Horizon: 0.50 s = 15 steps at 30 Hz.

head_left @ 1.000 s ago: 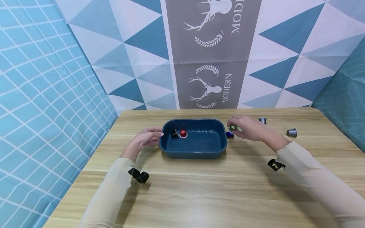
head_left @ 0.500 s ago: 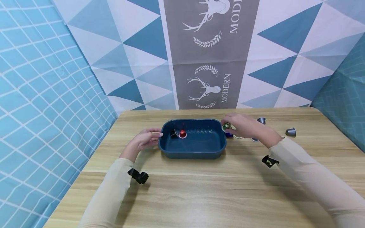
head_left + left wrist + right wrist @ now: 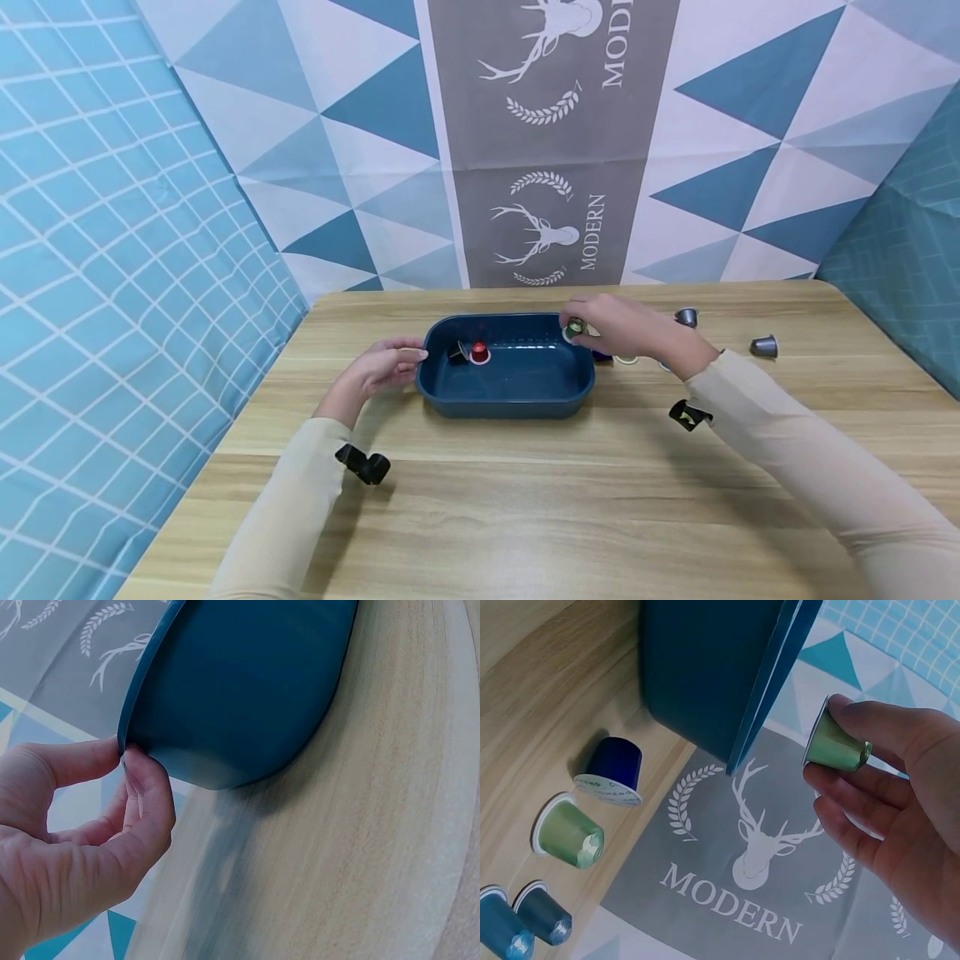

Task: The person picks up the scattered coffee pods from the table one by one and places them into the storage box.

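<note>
A dark blue rectangular tub [image 3: 506,408] stands on the wooden table. My left hand [image 3: 382,367] pinches its left rim; in the left wrist view the thumb and index finger [image 3: 150,780] meet over the edge. Between thumb and fingers my right hand [image 3: 622,323] holds a green coffee capsule [image 3: 836,744], seen from the head over the tub's right end. Inside the tub, toward the left, a red capsule [image 3: 479,351] sits beside a black capsule [image 3: 456,353].
Right of the tub lie a dark blue capsule [image 3: 615,763], a light green capsule [image 3: 571,831], a blue capsule [image 3: 502,922] and a dark teal capsule [image 3: 544,913]. Farther right is a grey capsule [image 3: 764,347]. A patterned cloth wall [image 3: 555,167] rises behind the table.
My right hand has carried the green capsule leftward, from beside the tub to over its right end. The left hand has kept its place on the rim.
</note>
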Tool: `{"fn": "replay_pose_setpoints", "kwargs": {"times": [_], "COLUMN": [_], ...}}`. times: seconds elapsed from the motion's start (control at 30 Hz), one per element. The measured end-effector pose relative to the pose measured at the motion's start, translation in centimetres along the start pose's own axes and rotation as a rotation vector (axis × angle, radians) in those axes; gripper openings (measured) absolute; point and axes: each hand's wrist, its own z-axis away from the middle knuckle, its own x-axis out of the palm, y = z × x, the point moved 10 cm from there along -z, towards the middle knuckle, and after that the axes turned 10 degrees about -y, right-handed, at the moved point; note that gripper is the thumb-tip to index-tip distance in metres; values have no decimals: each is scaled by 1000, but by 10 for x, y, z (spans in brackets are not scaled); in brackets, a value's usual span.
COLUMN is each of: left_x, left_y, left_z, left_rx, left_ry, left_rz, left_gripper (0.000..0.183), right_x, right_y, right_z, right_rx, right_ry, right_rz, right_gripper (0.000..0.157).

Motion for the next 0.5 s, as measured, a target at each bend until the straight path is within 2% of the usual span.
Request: {"fn": "replay_pose_setpoints", "kwargs": {"times": [0.2,0.5], "left_x": [-1,1], "left_y": [0,0], "left_z": [2,-1], "left_rx": [7,15], "left_ry": [-4,-17], "left_rz": [1,27], "left_gripper": [37,29], "right_x": [0,-2], "right_y": [-3,-14], "right_z": [-5,-18], "right_rx": [-2,-81], "right_ry": [-11,-4], "right_rz": [-14,26], "right_gripper": [20,20]}}
